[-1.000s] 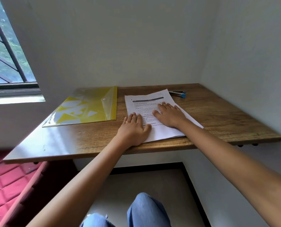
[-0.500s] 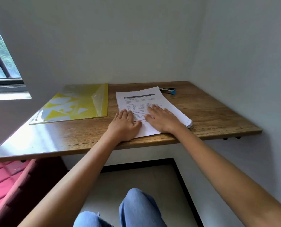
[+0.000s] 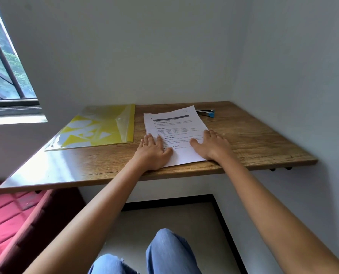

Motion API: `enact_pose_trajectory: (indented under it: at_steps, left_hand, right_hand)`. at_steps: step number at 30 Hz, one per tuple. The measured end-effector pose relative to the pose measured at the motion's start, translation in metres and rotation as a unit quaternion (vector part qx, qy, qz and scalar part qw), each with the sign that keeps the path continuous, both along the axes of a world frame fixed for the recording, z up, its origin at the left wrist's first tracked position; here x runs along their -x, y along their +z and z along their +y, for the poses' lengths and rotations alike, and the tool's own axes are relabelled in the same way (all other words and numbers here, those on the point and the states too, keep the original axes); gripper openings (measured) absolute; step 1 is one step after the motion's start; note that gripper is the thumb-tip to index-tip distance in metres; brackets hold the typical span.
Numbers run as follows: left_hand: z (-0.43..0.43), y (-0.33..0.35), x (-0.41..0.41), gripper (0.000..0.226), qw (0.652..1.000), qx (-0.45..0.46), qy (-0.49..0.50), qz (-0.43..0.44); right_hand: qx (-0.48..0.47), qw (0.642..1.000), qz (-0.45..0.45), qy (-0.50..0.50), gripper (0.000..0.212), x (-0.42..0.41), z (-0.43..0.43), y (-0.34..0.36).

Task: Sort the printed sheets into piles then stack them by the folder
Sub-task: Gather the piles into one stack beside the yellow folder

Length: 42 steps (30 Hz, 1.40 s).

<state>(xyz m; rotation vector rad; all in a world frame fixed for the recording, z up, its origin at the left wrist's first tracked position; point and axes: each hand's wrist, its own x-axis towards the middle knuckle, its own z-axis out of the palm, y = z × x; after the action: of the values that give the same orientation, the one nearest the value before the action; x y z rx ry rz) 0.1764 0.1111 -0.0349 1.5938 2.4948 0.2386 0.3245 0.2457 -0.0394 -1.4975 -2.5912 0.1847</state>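
Both arms reach forward: the left hand (image 3: 152, 152) and right hand (image 3: 212, 144) lie flat, fingers straight and spread, pressing the near half of one stack of printed sheets (image 3: 174, 127). One yellow folder (image 3: 99, 128) lies just left of the stack, one blue stapler (image 3: 206, 112) behind it, all on one wooden desk (image 3: 253, 143)

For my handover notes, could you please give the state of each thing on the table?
printed sheets: one flat pile, not yet sorted
folder: closed, flat, left of the sheets
stapler: lying untouched behind the sheets
left hand: open, flat on the sheets' left edge
right hand: open, flat on the sheets
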Motion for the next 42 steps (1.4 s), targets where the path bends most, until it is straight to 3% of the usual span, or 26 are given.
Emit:
enact_pose_trajectory:
  at_steps: [3,8,14,24,27,30,33,36,42]
  left_hand:
    - [0.001,0.004,-0.001,0.076,1.000,0.002,0.008,-0.021]
    - [0.009,0.016,0.006,0.085,0.995,-0.046,0.064,-0.068]
    - [0.030,0.012,0.019,0.079,0.995,-0.018,0.083,-0.045]
    - [0.030,0.007,0.021,0.074,0.993,-0.047,0.088,-0.070]
    - [0.014,0.018,0.032,0.062,0.975,-0.162,0.101,-0.109]
    - [-0.006,0.017,0.074,0.049,0.961,-0.244,0.125,-0.039]
    - [-0.025,0.009,0.118,0.058,0.976,-0.132,0.175,-0.009]
    - [-0.043,0.002,0.132,0.061,0.983,-0.013,0.185,0.003]
    - [-0.081,-0.005,0.115,0.065,0.990,0.011,0.138,0.022]
  right_hand:
    - [0.032,0.999,0.036,0.018,0.079,-0.002,0.006,0.004]
    - [0.162,0.972,0.171,0.023,0.075,-0.010,0.022,0.027]
    - [0.221,0.963,0.148,0.032,0.066,-0.008,0.035,0.029]
    - [0.114,0.991,0.012,0.071,0.065,-0.001,0.044,0.011]
    - [0.130,0.989,-0.021,0.068,0.068,-0.001,0.050,0.016]
    - [0.070,0.995,0.016,0.074,0.069,0.009,0.045,0.030]
    - [-0.020,0.987,0.109,0.118,0.070,0.036,0.016,0.052]
    - [-0.009,0.969,0.144,0.202,0.069,0.076,-0.022,0.068]
    - [0.027,0.952,0.100,0.288,0.059,0.158,-0.065,0.071]
